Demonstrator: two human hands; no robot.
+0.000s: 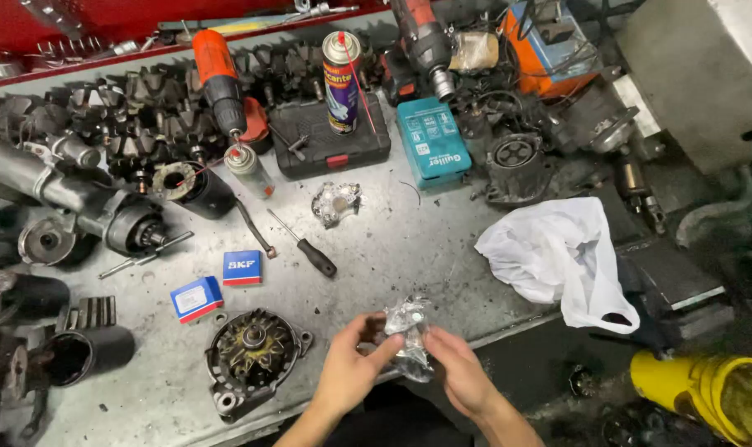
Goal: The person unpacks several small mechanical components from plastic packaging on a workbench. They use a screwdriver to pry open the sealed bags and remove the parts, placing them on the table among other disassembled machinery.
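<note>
Both hands gripped a crinkled clear plastic packet (408,335) w/ a metal part inside, held over the bench's near edge: left hand (350,367) pinched its left side, right hand (458,372) its lower right. Alternator housing (252,352) lay just left; white plastic bag (560,258) sat to the right.

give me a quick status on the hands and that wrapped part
Left hand and right hand both on clear-wrapped metal part, held above bench edge. Alternator housing just left. Nothing between.
</note>
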